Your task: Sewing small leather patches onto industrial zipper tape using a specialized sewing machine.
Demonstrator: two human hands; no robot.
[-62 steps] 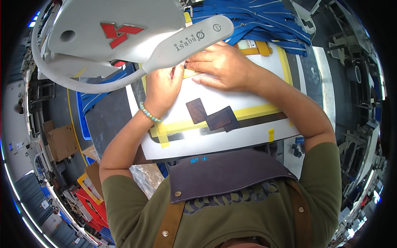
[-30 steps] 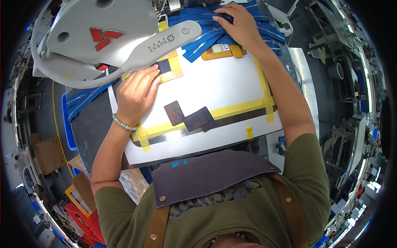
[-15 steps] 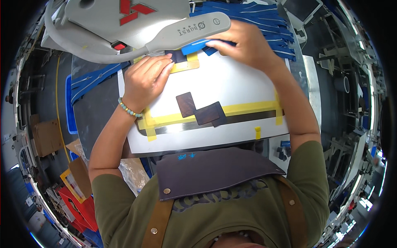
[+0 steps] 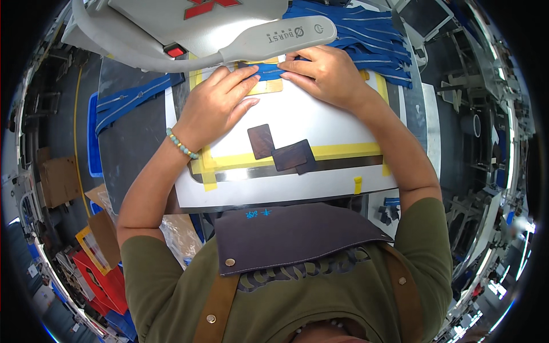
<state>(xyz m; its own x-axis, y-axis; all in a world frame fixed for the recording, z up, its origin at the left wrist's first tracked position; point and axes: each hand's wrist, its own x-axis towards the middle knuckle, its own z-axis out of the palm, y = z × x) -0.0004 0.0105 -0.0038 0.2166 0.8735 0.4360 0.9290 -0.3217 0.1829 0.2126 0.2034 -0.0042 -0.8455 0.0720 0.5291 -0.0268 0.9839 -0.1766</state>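
My left hand (image 4: 220,100) has its fingertips pressed on the left end of a blue zipper strip (image 4: 269,72), thumb lying lower. My right hand (image 4: 320,74) grips the strip's other end with thumb and fingers. The strip lies across a small tan fixture (image 4: 267,87) with yellow tape, on a white board (image 4: 320,123) edged with yellow tape. A grey machine handle (image 4: 277,37) hangs just above my hands and partly hides what lies behind them. Dark rectangular pieces (image 4: 260,141) lie on the board below my hands.
A grey machine (image 4: 143,26) fills the upper left. Many blue zippers (image 4: 366,37) are piled at the back right, and more (image 4: 126,103) lie at left beside a blue bin (image 4: 94,134). Cardboard boxes (image 4: 60,180) stand on the floor at left.
My right hand reached up to the zipper pile, then came back down with a blue strip, now laid on the fixture. My left hand stayed by the fixture, its fingertips now on the strip.
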